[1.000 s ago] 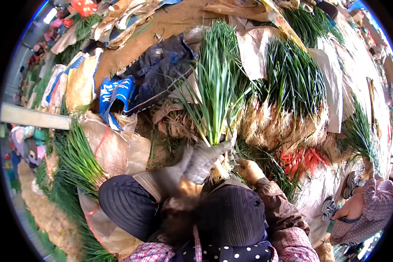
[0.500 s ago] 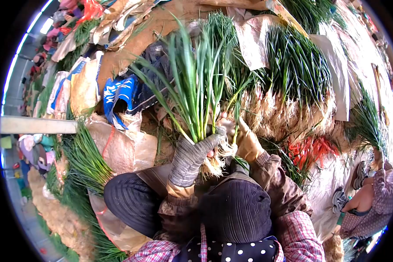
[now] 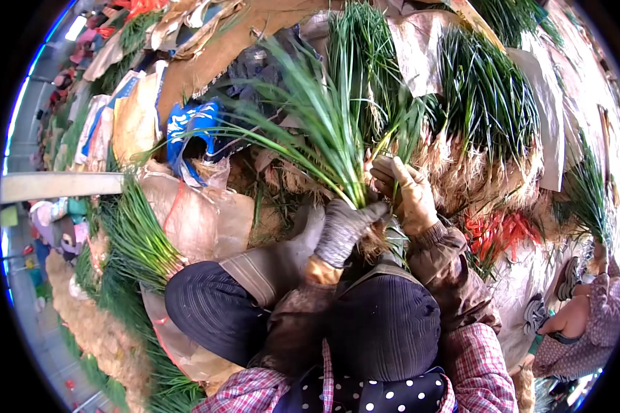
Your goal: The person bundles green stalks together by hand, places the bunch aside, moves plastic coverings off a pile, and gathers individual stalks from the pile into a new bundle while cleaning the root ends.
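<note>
A bunch of long green onions fans up and left from my left hand, which wears a grey knitted glove and is wrapped round the lower stalks. Brown roots hang just below that glove. My right hand, in a tan glove, is close on the right, its fingers bent together beside the stalks. Green leaves rise behind these fingers, but what they pinch is too hidden to make out.
Behind my hands lie more onions with pale roots. Red ties are at the right, a blue bag at the left. Another bunch rests near my knee. A person sits at the far right.
My left hand has moved right with the bunch, whose leaves now blur and spread further left. The fingers of my right hand, extended before, are now bent.
</note>
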Demonstrator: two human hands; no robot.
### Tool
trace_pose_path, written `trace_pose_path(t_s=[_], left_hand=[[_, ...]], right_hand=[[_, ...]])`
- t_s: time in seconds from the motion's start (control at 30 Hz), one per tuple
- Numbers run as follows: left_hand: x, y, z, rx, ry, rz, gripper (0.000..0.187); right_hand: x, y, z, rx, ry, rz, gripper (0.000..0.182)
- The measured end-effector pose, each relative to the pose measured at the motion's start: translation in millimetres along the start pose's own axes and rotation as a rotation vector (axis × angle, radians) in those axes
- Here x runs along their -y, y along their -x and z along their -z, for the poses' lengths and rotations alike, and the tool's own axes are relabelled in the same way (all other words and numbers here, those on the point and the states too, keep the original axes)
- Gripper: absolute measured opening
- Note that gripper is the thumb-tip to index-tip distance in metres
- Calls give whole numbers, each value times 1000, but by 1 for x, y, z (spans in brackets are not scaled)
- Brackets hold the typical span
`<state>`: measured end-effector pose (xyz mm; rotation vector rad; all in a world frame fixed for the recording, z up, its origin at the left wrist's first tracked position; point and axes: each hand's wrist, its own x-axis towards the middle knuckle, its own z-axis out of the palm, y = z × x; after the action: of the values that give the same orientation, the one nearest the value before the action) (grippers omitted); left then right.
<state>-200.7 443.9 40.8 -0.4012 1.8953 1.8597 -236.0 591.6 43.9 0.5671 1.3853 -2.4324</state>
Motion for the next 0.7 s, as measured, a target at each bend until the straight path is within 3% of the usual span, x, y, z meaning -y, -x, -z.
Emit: trace_pose_path(t_s=[0.07, 0.1, 0.23, 0.33, 0.37, 0.4, 0.47, 0.5, 0.53, 0.63, 0.67, 0.7], left_hand=[[28, -12, -19, 44, 125, -143, 36], [37, -18, -18, 50, -28, -115, 35], [54, -26, -19, 145, 204, -10, 46], [73, -33, -17, 67, -85, 58, 45], [34, -17, -17, 66, -26, 32, 41], [33, -10, -14, 104, 319, 8, 35], [25, -14, -3, 60, 318, -112, 33], [14, -12, 0, 134, 518, -167, 31], [17, -15, 2, 91, 624, -98, 35], [20, -20, 18, 103, 457, -14, 45], [23, -23, 16, 100, 501, 30, 43], [23, -21, 15, 49, 440, 39, 42]], right_hand=[[-8, 2, -7, -51, 74, -18, 33], [-11, 1, -5, -57, 33, -54, 31], [-29, -7, 9, -73, 37, -109, 28], [-35, -5, 12, -17, 63, -57, 32], [-46, -10, 19, -90, 110, -27, 39], [-46, -10, 20, -104, 60, -19, 42], [-45, -11, 23, -131, -39, -1, 46], [-51, -19, 29, -132, -22, 13, 46], [-50, -25, 34, -155, 157, -2, 44], [-40, -46, 19, -191, 734, -220, 36], [-44, -59, 19, -148, 1083, -205, 38], [-52, -64, 22, -140, 1291, -34, 33]])
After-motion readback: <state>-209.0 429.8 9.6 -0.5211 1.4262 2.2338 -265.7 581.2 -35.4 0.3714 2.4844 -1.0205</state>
